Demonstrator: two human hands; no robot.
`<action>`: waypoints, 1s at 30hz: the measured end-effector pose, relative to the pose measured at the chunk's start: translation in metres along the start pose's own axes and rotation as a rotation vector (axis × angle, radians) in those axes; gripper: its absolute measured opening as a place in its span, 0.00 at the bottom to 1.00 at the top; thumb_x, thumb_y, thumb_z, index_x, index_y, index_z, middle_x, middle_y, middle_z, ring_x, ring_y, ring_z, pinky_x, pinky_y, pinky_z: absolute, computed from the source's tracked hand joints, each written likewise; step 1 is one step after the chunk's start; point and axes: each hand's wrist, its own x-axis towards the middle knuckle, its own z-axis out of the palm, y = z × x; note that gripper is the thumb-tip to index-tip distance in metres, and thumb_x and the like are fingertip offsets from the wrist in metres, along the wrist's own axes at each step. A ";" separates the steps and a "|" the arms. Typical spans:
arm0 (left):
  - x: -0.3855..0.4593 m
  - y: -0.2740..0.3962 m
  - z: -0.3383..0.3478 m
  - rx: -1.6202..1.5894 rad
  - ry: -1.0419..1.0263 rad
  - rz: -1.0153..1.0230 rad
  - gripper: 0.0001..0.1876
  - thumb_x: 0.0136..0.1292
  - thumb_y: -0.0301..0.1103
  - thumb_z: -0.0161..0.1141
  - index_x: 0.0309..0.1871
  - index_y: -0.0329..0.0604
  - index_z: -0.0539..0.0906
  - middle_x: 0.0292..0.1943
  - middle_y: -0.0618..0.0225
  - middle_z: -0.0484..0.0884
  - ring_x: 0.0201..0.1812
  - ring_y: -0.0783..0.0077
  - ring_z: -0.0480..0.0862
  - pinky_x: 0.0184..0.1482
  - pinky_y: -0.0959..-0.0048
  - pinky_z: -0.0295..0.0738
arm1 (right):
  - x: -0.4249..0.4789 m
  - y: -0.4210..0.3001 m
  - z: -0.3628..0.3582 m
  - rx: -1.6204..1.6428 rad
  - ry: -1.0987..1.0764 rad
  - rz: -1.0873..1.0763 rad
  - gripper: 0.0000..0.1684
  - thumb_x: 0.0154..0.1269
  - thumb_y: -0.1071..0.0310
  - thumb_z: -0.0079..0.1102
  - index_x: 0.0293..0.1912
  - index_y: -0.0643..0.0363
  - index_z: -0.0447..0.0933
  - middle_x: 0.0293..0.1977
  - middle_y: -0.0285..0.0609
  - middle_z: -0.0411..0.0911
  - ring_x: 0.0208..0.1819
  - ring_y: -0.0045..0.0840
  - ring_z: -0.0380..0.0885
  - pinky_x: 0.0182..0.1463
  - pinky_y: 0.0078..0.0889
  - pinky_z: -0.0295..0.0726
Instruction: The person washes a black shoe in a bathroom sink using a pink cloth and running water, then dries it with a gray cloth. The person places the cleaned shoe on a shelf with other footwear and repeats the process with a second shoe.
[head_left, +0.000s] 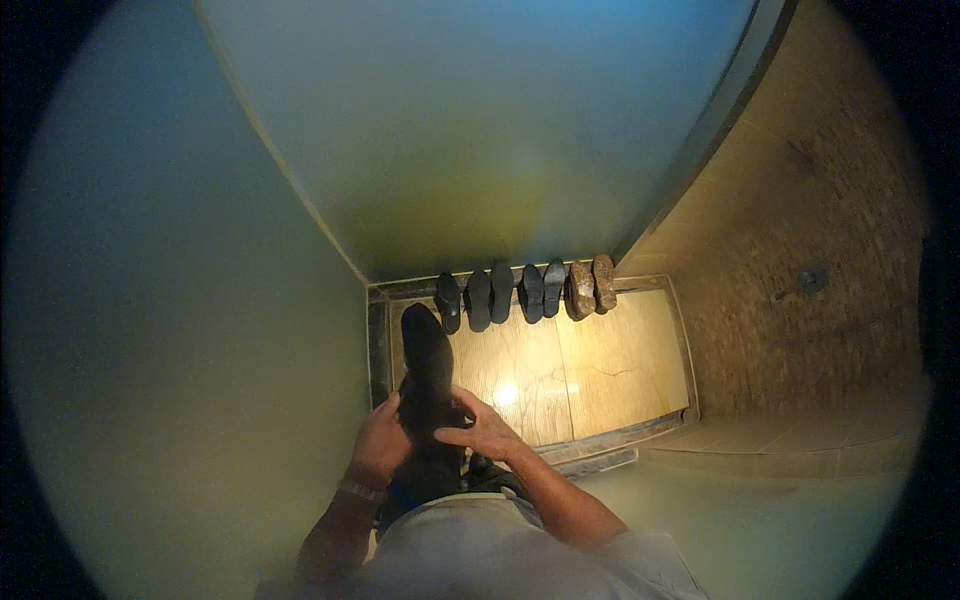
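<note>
A long black shoe (427, 345), in line with a dark trouser leg (427, 472), points away from me; it appears to be on a raised foot, though the opening is too dark to make out. My left hand (381, 442), with a band (362, 490) at the wrist, grips it from the left near the heel, its fingers partly hidden. From the right, my right hand (480, 427) holds the heel end between thumb and fingers. Just beyond the toe, a single black shoe (448, 302) stands by the glass wall.
Along the frosted glass panel (465, 165) stand dark shoes (478, 300), black shoes (532, 292) and brown shoes (580, 290). Another frosted panel (195, 337) rises close at my left. The lit, cracked floor tiles (622, 352) end at a brick-patterned wall (817, 225) on the right.
</note>
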 end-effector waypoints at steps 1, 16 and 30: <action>0.015 0.005 -0.005 0.018 -0.041 -0.021 0.22 0.83 0.40 0.43 0.67 0.32 0.74 0.62 0.57 0.81 0.61 0.60 0.80 0.68 0.60 0.71 | 0.009 0.002 -0.004 -0.012 0.038 -0.024 0.52 0.59 0.57 0.77 0.76 0.57 0.59 0.70 0.51 0.69 0.71 0.40 0.67 0.75 0.43 0.67; 0.166 0.064 -0.023 0.746 0.366 0.183 0.26 0.72 0.37 0.62 0.65 0.28 0.72 0.58 0.54 0.82 0.58 0.63 0.81 0.60 0.66 0.76 | 0.195 0.038 -0.006 -0.677 0.687 -0.159 0.44 0.50 0.60 0.79 0.67 0.51 0.72 0.56 0.48 0.77 0.57 0.45 0.76 0.59 0.47 0.75; 0.292 0.065 0.006 0.815 0.519 0.259 0.35 0.60 0.34 0.75 0.66 0.37 0.68 0.55 0.60 0.79 0.50 0.64 0.81 0.49 0.65 0.82 | 0.258 0.054 -0.056 -0.739 0.699 -0.194 0.27 0.64 0.64 0.67 0.61 0.59 0.74 0.54 0.59 0.74 0.56 0.53 0.73 0.55 0.51 0.72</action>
